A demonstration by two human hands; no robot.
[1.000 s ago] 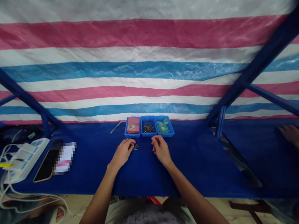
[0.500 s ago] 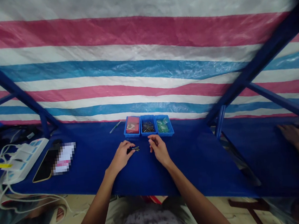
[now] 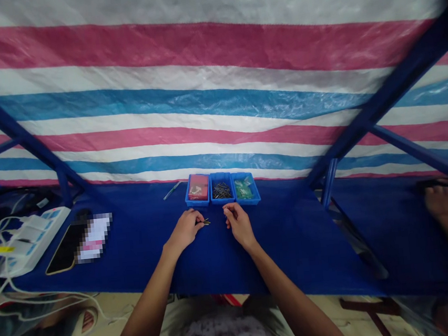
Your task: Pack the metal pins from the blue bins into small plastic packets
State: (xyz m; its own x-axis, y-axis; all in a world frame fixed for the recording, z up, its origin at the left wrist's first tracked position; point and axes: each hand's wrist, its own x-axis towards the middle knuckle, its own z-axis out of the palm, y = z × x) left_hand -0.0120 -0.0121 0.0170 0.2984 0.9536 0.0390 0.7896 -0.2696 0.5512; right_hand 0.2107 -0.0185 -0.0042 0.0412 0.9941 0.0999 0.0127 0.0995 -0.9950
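My left hand (image 3: 186,228) is just above the blue table, its fingers closed on several thin brass-coloured screws (image 3: 206,222) whose ends stick out to the right. Across from it, my right hand (image 3: 238,224) has its thumb and fingertips pinched together; whatever may be between them is too small to make out. Beyond both hands stand three small blue bins in a row. Pinkish-red pieces fill the left bin (image 3: 189,201), a pile of screws lies in the middle bin (image 3: 223,201), and the right bin (image 3: 257,196) has green, shiny contents.
A thin pen-like tool (image 3: 172,191) lies left of the bins. Farther left are a phone (image 3: 67,249), a blurred-out card (image 3: 95,237) and a white power strip (image 3: 36,240) with tangled cables. Blue frame bars slant on both sides. At far right is another person's hand (image 3: 447,201).
My left hand's fingers have drawn together around the screws, which now show less. My right hand stays pinched almost in place. The other person's hand at right has shifted and curled.
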